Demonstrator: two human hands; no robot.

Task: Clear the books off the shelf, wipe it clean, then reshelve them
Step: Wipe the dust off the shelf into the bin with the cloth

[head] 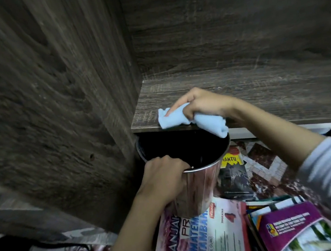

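Cloth at the shelf's near edge, bin right under it.

The right hand (pixel 199 105) clenches the cloth (pixel 178 117) on the bare shelf (pixel 259 89), at its near left corner. The left hand (pixel 164 175) grips the rim of the bin (pixel 200 185), whose mouth sits just below that edge, so a pull nearward would likely drop dust in. The books (pixel 210 238) lie on the floor, nearer.
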